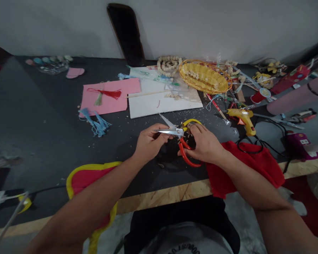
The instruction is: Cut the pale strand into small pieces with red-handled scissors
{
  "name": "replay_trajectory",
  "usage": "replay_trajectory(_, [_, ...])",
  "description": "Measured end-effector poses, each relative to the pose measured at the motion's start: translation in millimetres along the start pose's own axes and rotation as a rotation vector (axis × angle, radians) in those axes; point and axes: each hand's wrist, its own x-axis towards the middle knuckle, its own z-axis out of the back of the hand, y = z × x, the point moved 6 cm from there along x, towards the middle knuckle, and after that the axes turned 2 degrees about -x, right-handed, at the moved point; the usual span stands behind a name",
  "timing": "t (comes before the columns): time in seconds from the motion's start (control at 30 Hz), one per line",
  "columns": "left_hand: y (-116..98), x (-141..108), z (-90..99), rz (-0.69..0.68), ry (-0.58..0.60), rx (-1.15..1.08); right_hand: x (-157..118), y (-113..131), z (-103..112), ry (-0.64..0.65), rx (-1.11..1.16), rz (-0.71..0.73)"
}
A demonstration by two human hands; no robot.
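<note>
A pair of scissors [178, 132] with one yellow and one red handle is held over the dark table, its blades spread apart and pointing left. My right hand [205, 143] grips the handles. Beside the blades, my left hand [151, 143] has its thumb and fingers pressed together; whatever it pinches is hidden behind them. Small pale crumbs lie around the scissors. Beyond the hands is a white board [164, 104] with a thin stick [145, 94] and a clear bag on it.
Tassels lie on pink paper [110, 88], with blue tassels [96, 123] in front. A yellow basket [205, 76] stands at the back. At right are a glue gun [242, 118], red cloth [249, 165], a pink bottle [294, 95]. A phone [127, 33] leans on the wall.
</note>
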Motion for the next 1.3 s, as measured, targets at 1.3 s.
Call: replay_trajectory(1.3, [-0.1,2.0,-0.1,0.019,-0.011,-0.06,-3.1,4.2,8.5,0.067,0.045,-0.034])
